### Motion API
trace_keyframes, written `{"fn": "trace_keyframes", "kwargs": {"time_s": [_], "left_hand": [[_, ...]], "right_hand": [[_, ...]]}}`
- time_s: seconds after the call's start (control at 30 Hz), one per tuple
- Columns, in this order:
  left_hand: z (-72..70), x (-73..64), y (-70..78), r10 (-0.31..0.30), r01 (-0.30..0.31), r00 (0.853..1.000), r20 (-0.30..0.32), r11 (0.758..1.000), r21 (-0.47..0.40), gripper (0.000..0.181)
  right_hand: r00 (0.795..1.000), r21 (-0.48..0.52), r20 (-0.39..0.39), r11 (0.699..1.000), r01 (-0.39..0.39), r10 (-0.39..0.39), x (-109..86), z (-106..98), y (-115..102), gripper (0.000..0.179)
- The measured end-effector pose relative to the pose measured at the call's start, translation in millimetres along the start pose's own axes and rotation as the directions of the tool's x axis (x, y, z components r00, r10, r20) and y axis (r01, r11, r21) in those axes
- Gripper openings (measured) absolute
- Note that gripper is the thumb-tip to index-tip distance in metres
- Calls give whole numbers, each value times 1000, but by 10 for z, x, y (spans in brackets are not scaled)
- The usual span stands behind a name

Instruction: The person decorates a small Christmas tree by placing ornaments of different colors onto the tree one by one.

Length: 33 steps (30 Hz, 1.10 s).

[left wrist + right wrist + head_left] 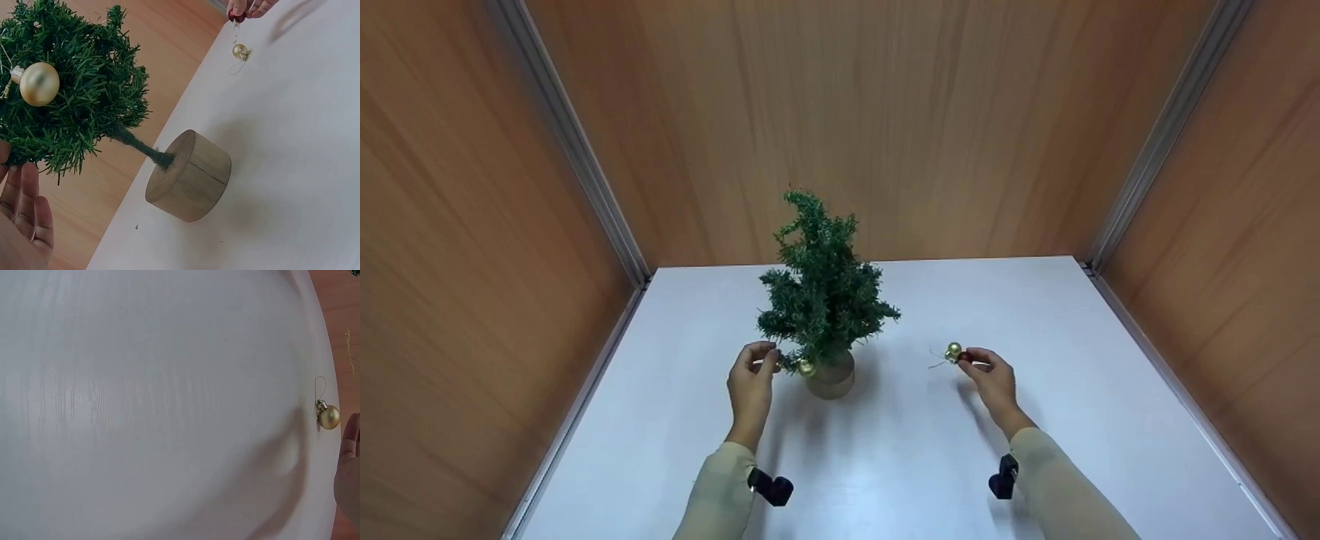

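A small artificial Christmas tree (821,281) stands in a round wooden base (194,180). At its lower left, my left hand (751,379) holds the tip of a low branch between thumb and fingers; the exact grip is partly hidden by needles. A gold bauble (39,84) with a gold string hangs by that branch. Off to the right of the tree, my right hand (994,379) pinches a red bauble (964,358), mostly covered by the fingers. Close beside it is a second gold bauble (329,417) with a thin loop; whether it hangs from the hand or lies apart I cannot tell.
Both hands are over a white tabletop (885,457). Wooden panels (975,127) enclose it at the back and both sides, with grey metal strips at the corners. Each sleeve carries a small black wrist camera (771,487).
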State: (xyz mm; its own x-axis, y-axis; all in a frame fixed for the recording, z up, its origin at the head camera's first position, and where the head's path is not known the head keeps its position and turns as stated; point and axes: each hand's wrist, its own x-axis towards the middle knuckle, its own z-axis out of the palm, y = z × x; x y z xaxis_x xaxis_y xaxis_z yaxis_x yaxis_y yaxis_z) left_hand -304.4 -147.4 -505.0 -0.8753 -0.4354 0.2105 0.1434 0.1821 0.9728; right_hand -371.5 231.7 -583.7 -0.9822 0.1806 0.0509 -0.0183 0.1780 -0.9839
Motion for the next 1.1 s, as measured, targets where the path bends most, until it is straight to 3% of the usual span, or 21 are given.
{"fn": "trace_keyframes", "kwargs": {"time_s": [0.4,0.93,1.1], "left_hand": [[-22,-36,-65,-15,15,1000,3,1000,6,13],[-16,-61,-71,-8,8,1000,9,1000,1,9],[-19,-88,-72,-11,11,1000,22,1000,-8,16]], "right_hand": [[999,-18,-12,999,43,-43,11,-8,-145,36],[992,109,25,987,117,-120,-140,140,-364,38],[989,149,36,980,135,-142,-173,178,-435,38]]}}
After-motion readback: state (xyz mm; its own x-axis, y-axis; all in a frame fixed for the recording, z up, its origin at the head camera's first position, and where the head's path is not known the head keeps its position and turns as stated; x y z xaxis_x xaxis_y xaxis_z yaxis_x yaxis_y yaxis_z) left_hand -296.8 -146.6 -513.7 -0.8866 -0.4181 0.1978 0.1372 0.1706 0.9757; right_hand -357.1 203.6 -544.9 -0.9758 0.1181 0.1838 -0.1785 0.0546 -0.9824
